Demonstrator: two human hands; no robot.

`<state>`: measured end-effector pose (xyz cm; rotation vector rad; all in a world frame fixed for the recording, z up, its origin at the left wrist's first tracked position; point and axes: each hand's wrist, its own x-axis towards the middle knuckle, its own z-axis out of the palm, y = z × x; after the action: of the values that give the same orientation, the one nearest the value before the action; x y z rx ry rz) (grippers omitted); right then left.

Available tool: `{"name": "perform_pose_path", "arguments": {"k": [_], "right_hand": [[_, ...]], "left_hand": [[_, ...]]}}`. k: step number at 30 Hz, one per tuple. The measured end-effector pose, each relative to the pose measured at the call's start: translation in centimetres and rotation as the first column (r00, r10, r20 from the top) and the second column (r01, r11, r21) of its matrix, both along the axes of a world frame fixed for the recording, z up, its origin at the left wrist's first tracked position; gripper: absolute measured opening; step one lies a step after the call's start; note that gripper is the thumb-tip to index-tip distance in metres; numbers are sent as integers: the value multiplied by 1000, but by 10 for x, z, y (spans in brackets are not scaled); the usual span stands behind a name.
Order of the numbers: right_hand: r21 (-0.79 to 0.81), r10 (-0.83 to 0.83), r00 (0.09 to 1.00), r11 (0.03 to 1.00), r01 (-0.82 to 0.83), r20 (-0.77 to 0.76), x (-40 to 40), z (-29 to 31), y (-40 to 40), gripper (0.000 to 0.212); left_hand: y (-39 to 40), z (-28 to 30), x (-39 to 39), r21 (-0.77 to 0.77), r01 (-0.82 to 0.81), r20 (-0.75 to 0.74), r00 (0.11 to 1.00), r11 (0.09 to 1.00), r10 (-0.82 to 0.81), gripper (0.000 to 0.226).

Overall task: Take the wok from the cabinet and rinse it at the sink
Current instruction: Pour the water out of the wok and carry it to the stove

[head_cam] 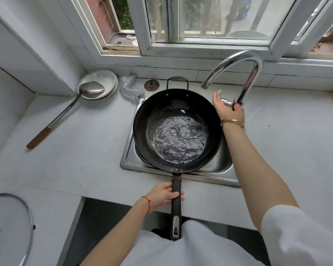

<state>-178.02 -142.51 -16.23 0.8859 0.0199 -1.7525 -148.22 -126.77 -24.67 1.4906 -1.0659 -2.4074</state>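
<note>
A black wok (161,104) sits over the steel sink (131,160), rippling water pooled in its bottom. Its long black handle (176,204) reaches toward me across the counter edge. My left hand (164,194) grips that handle near the wok. My right hand (229,109) rests on the tap lever (226,101) at the foot of the curved chrome faucet (244,60), fingers fairly straight. The spout hangs above the wok's far right rim; no running stream is visible.
Stacked white plates (104,77) with a metal ladle (65,112) lie at the back left. A steel scourer (130,89) and sink strainer (151,85) sit behind the sink. A glass lid (17,217) is at lower left. The window runs along the back wall.
</note>
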Motion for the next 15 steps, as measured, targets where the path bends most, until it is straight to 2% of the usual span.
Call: {"name": "perform_pose_path", "arguments": {"k": [4, 7, 10, 12, 13, 14, 15], "right_hand": [[12, -32, 999, 999, 32, -19, 8, 10, 4, 49], [-12, 21, 999, 1000, -22, -25, 7, 5, 7, 58], [58, 177, 964, 984, -168, -199, 3, 5, 12, 65], [169, 331, 863, 943, -287, -382, 3, 7, 24, 66], [245, 423, 773, 906, -346, -473, 6, 6, 34, 61], [349, 526, 638, 851, -393, -563, 13, 4, 46, 54], [474, 629, 456, 776, -417, -630, 21, 1, 59, 46]], "left_hand": [[1, 1, 0, -10, -1, 9, 1000, 1000, 1, 33], [1, 1, 1, -17, 4, 16, 1000, 1000, -4, 33], [2, -1, 1, -22, 2, 31, 1000, 1000, -1, 34], [2, -2, 1, -25, 1, 40, 999, 1000, 0, 34], [2, -2, 1, -28, 3, 43, 999, 1000, -1, 33], [2, -3, 0, -31, 1, 43, 999, 1000, 1, 32], [2, -3, 0, -34, -3, 45, 999, 999, 4, 31]]}}
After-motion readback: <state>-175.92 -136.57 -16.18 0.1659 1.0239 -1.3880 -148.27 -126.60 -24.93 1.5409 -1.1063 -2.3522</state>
